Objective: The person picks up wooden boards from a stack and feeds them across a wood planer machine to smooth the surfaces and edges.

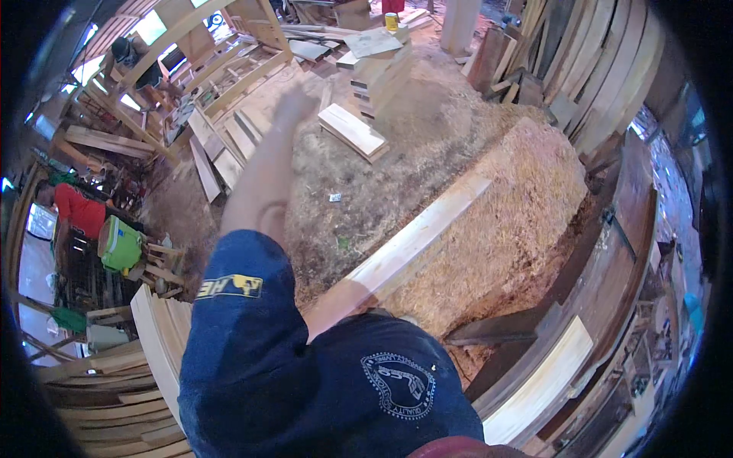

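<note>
My left hand (295, 107) reaches far forward at the end of my stretched arm, with a dark blue sleeve at the shoulder. It is smeared by motion, so its fingers cannot be made out. Just right of it in the picture lies a short stack of pale planks (353, 130) on the ground. Beyond that stands a taller stack of wood (382, 76). A long pale board (412, 237) slants from beside my body out over the sawdust. My right hand is out of sight.
A heap of sawdust (519, 191) covers the ground on the right. Long boards (611, 61) lean at the back right. A person in a red shirt (80, 212) stands left near a green container (121, 244). A yellow can (392, 20) tops the stack. Curved timber (595, 305) lies right.
</note>
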### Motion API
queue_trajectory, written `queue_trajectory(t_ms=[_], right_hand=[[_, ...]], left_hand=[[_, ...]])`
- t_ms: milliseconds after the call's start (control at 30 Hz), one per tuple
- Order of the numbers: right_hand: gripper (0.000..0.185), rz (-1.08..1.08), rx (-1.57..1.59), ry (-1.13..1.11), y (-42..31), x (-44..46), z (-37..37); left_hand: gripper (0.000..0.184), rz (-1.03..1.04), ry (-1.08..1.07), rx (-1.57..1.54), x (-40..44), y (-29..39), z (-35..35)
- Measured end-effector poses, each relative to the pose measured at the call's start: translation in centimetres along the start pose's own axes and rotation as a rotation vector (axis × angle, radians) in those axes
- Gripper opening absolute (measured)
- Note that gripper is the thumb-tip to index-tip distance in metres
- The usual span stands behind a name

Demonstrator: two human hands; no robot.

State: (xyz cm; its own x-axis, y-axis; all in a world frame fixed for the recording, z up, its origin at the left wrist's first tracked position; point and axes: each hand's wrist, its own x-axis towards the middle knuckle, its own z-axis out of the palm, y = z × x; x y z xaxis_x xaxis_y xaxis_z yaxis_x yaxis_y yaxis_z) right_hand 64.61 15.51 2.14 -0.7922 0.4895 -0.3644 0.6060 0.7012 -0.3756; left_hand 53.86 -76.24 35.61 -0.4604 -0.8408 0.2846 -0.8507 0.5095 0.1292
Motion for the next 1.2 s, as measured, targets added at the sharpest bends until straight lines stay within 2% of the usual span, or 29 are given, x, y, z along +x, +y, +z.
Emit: queue_trajectory(t_ms=[133,233,333,400,467,500,567,633,700,733,767,800,867,900,967,1033,1067,1100,1133,1200], right_hand=[[0.070,0.015,0.009,0.010,0.5,0.0,-0.2],[0.070,0.038,0.030,0.027,0.8,-0.1,-0.4],[0.070,0.062,0.051,0.041,1.7,-0.3,-0.8],[0.070,0.078,0.057,0.055,2.7,-0.2,-1.1],[0.070,0.092,0.065,0.060,4.4,-0.2,-1.7],[0.070,0.099,0.064,0.061,5.1,-0.3,-2.0],[0.070,0.116,0.082,0.064,6.4,-0.3,-2.5],[0.070,0.138,0.106,0.080,8.4,-0.3,-3.1],[0.070,0.189,0.137,0.101,11.4,-1.2,-4.0],[0.070,0.227,0.157,0.115,13.3,-2.0,-4.4],[0.070,0.271,0.175,0.129,15.4,-3.0,-4.9],[0.070,0.320,0.203,0.146,17.7,-4.0,-5.2],[0.070,0.422,0.243,0.183,21.1,-6.3,-5.1],[0.070,0.455,0.253,0.184,22.3,-7.1,-4.9],[0.070,0.496,0.255,0.167,24.7,-6.5,-3.9],[0.065,0.618,0.083,0.001,20.7,-6.8,-6.5],[0.066,0.254,0.591,0.242,25.6,-6.5,-2.6],[0.067,0.285,0.404,0.099,24.3,-6.8,-4.9],[0.068,0.315,0.307,0.100,23.5,-5.8,-5.5],[0.068,0.320,0.247,0.130,21.7,-2.3,-5.9]], left_hand=[[0.048,0.254,-0.292,-0.168,-14.7,3.0,10.8],[0.043,0.602,-0.732,-0.230,-29.3,6.9,20.3],[0.039,1.052,-1.282,-0.230,-41.7,12.5,22.7],[0.038,1.264,-1.506,-0.210,-46.0,16.8,22.2],[0.038,1.328,-1.488,-0.193,-47.0,20.7,22.5],[0.038,1.286,-1.375,-0.212,-46.7,22.0,23.8],[0.037,1.140,-1.014,-0.339,-44.4,24.2,25.8],[0.032,0.981,-0.827,-0.212,-41.3,27.8,19.5],[0.029,1.026,-0.848,-0.077,-39.1,30.1,20.7],[0.031,1.118,-0.797,-0.295,-38.9,29.5,25.4],[0.031,1.166,-0.815,-0.299,-39.2,29.6,22.8],[0.026,0.767,-1.030,-0.306,-40.7,30.7,17.0],[0.024,1.475,-0.905,-0.119,-42.6,30.3,18.4],[0.023,1.211,-1.173,0.124,-44.5,31.5,19.8],[0.027,1.123,-1.212,0.065,-49.2,29.1,23.4],[0.032,1.620,-1.014,-0.044,-51.8,26.0,30.4],[0.034,1.467,-1.031,0.021,-52.4,28.0,26.2],[0.036,1.316,-1.054,0.076,-52.8,31.4,19.4],[0.036,1.297,-1.121,0.083,-52.3,33.3,17.3],[0.036,1.374,-1.115,0.004,-51.4,36.4,17.1]])
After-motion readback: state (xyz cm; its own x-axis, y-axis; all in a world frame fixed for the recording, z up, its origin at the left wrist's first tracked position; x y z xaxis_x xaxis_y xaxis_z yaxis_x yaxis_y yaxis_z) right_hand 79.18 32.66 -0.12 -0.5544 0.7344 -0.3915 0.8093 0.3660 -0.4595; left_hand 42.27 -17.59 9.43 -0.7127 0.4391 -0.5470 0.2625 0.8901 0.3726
